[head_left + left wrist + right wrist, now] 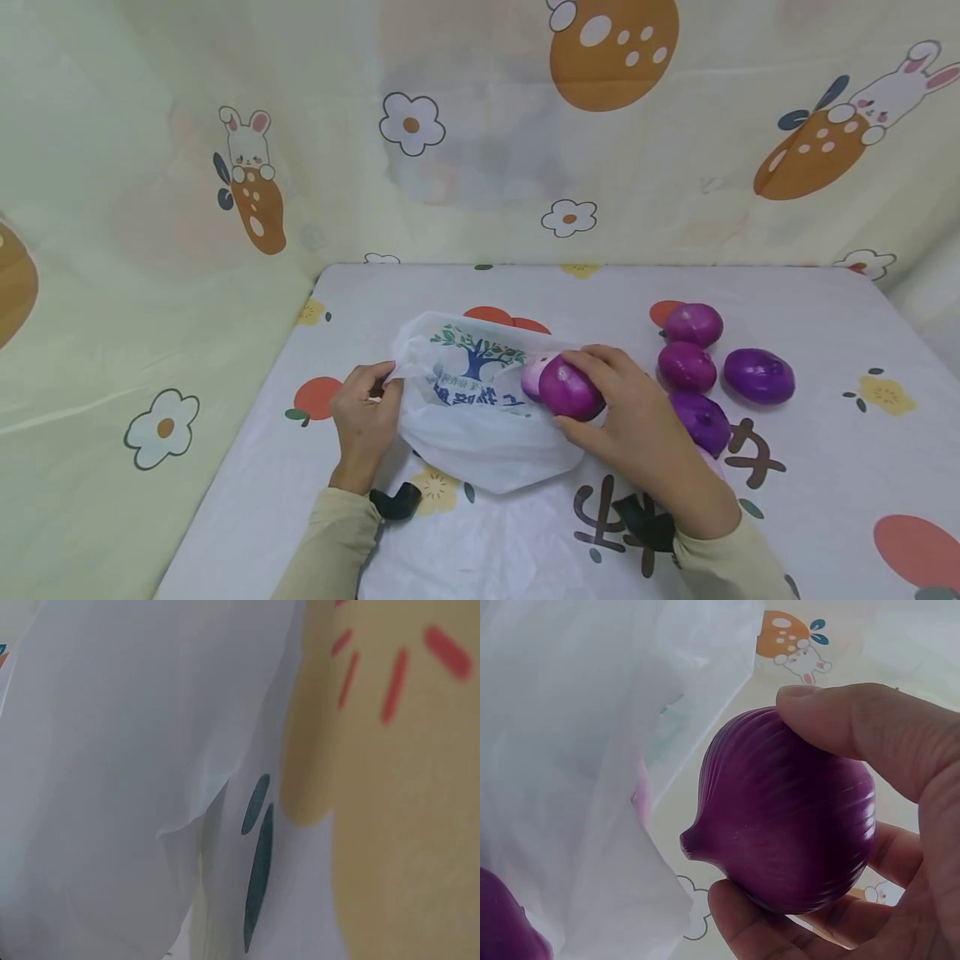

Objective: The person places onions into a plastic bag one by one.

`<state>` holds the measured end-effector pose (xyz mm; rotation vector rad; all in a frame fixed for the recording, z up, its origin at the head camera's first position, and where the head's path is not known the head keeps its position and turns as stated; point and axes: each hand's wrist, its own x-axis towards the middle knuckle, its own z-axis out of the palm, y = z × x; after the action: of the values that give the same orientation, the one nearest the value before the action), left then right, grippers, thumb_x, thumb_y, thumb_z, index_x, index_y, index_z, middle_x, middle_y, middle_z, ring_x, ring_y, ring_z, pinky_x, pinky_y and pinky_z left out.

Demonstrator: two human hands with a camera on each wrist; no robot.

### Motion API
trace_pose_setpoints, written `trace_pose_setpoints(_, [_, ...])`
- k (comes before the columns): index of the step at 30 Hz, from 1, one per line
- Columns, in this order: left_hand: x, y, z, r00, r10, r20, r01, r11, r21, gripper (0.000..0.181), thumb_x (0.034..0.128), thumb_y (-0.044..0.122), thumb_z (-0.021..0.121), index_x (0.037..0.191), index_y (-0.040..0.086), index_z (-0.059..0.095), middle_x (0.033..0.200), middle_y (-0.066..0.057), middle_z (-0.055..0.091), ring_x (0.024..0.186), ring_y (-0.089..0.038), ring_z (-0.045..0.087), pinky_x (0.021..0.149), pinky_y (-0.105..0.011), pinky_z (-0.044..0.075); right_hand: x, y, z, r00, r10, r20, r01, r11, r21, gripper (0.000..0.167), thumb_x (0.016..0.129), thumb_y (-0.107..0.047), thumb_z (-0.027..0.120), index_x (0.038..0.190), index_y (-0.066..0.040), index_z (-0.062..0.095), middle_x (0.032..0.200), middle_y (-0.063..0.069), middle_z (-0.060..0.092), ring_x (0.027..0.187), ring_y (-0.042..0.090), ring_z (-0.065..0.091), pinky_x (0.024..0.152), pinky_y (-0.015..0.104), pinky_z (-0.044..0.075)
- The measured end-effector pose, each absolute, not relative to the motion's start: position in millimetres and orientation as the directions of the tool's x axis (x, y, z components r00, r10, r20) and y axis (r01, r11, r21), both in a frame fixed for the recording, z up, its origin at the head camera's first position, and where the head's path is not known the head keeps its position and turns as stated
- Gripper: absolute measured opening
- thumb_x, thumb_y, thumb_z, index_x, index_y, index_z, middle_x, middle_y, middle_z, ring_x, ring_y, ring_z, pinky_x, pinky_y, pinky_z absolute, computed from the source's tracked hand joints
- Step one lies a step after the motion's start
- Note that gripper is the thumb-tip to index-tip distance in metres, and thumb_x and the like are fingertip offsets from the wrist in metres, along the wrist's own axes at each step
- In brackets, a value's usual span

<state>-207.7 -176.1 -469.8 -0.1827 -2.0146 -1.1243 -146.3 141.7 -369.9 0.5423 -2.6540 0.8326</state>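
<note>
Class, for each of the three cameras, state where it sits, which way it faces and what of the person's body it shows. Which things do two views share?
Head: on the head, facing forward and down at the table; shows left hand, right hand and sleeves.
Left wrist: on that wrist, facing the white plastic bag and a yellow flower print close up; no body part shows.
Right wrist: on that wrist, facing the held purple onion; shows thumb and fingers.
Shared: head and right wrist both show the right hand, onion and bag.

Rounded pale pink object [531, 379] partly hidden behind the glossy purple onion [572, 390]. Second pale pink object [711, 462] mostly covered by the bare right forearm [686, 483]. Right wrist view: smooth purple object [508, 922] cut off, lower left.
</note>
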Motion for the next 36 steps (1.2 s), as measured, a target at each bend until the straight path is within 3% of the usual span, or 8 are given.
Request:
trace_pose_setpoints(29, [-204,-175,-467,-0.696,-0.227,0.681,0.448,0.604,0.659,0.018,0.0891,-0.004,0.069,0.103,-0.001,0.080,0.090,-0.013,0.075,0.070,-0.024,0.069,0.068,-0.005,0.047,-150,120,-385,-0.912,-0.313,0.265,-0.403,0.803,-0.438,0.075,0.075,-0.022,0.093,0.142,-0.009,0.063,0.143,0.022,0.056,0.120,0.041,0.063,0.087,0.057,0.060])
trace_pose_setpoints(36, [-203,-176,-467,-0.703,-0.225,0.674,0.437,0.611,0.660,0.018,0.0896,-0.002,0.069,0.104,-0.001,0.079,0.091,-0.013,0.075,0.070,-0.023,0.069,0.067,-0.009,0.050,-150,117,-387,-0.911,-0.334,0.243,-0.410,0.803,-0.433,0.073,0.076,-0.021,0.093,0.142,-0.009,0.063,0.143,0.021,0.057,0.120,0.040,0.063,0.089,0.057,0.060])
